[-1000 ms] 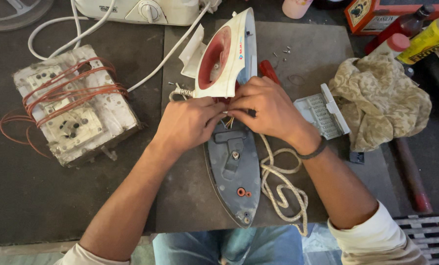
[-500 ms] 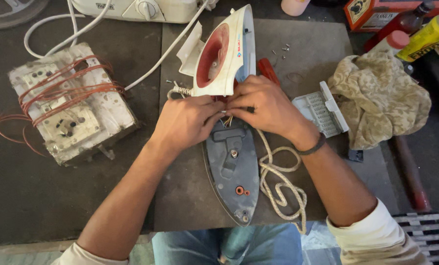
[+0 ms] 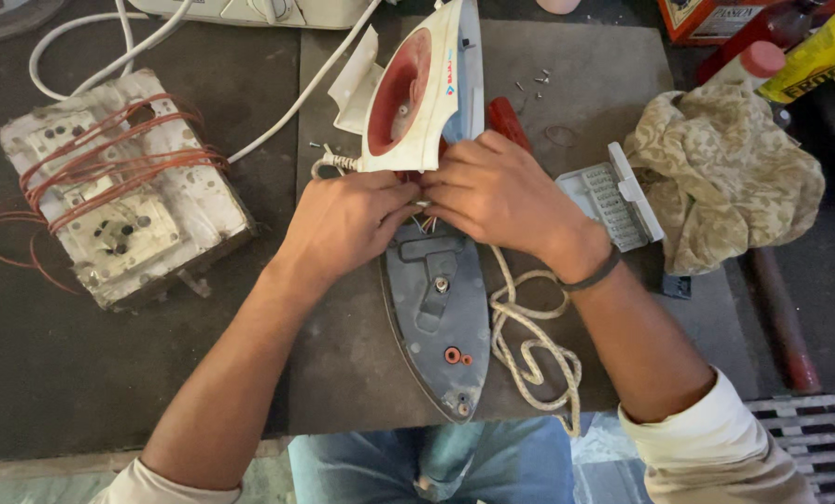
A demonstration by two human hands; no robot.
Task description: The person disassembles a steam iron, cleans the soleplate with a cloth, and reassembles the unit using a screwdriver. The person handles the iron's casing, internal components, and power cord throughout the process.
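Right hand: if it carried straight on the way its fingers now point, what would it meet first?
The right hand points left, fingertips all but meeting the left hand over the opened iron's grey base. It would likely meet the left hand's fingers first, though depth is unclear.

The iron's shell [image 3: 417, 89] is showing glossy white and red plastic, its base [image 3: 439, 322] is looking like dull grey metal, the cord [image 3: 529, 345] is wearing woven cloth braid, the rag [image 3: 725, 187] is lying as crumpled soft cloth, and the worktop [image 3: 109, 373] is looking dark and matt.
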